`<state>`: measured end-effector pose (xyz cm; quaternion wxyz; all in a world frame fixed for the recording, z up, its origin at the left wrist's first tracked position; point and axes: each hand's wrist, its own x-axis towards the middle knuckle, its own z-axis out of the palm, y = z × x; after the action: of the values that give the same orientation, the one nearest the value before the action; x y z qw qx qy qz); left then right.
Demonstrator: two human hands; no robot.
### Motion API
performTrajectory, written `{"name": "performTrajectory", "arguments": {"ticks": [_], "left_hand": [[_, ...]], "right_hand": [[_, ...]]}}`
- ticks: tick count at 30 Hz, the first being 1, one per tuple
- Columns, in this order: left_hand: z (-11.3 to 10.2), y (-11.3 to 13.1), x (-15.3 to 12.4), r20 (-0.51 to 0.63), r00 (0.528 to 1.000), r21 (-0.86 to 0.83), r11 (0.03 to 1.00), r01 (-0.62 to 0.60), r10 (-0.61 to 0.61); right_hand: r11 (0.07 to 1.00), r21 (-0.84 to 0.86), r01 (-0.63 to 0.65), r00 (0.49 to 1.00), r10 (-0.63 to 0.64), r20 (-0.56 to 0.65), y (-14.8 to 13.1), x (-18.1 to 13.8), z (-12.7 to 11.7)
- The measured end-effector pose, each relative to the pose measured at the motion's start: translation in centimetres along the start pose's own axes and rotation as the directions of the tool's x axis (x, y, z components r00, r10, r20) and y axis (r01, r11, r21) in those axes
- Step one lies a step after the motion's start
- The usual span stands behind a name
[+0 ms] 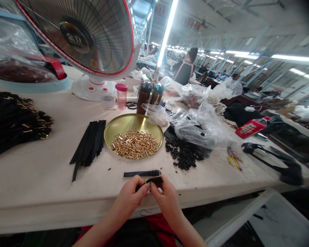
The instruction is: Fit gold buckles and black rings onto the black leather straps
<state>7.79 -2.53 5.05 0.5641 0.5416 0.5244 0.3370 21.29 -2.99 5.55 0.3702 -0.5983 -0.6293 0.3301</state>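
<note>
Both hands meet at the near edge of the white table [41,178]. My left hand [130,196] and my right hand [165,196] are each pinched closed on the same short black strap piece [156,179]. A finished black strap with a buckle [141,174] lies flat just beyond the fingers. Further back sits a round brass tray [118,127] holding a heap of gold buckles [134,144]. Left of the tray lies a bundle of plain black straps [90,142]; right of it is a pile of small black loops [184,154].
A large heap of black straps [12,120] fills the left side. A round heater [90,37], a pink cup [121,95], two bottles [149,96] and clear plastic bags [201,127] stand at the back. Yellow-handled pliers [234,159] lie right. Another person [185,67] works far off.
</note>
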Motion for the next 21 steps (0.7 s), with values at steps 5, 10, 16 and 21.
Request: {"name": "performTrajectory", "arguments": {"ticks": [5,10,16,21], "left_hand": [[-0.4,0.4,0.2,0.093,0.995,-0.106,0.993,0.044,-0.034],[-0.4,0.6,0.3,0.068,0.997,-0.157,0.987,0.040,-0.029],[-0.9,0.5,0.3,0.153,0.987,0.077,0.995,-0.069,0.056],[-0.7,0.2,1.6,0.088,0.995,0.074,0.996,0.050,-0.056]], "right_hand": [[0.998,0.036,0.060,0.998,-0.061,0.008,-0.2,-0.5,-0.6],[0.981,0.143,0.134,0.980,-0.152,0.128,-0.8,-0.6,-1.2],[0.985,0.015,0.171,0.947,-0.169,0.275,0.9,1.7,-4.0],[0.804,-0.590,-0.070,0.991,-0.012,-0.134,6.4,10.3,-9.4]]}}
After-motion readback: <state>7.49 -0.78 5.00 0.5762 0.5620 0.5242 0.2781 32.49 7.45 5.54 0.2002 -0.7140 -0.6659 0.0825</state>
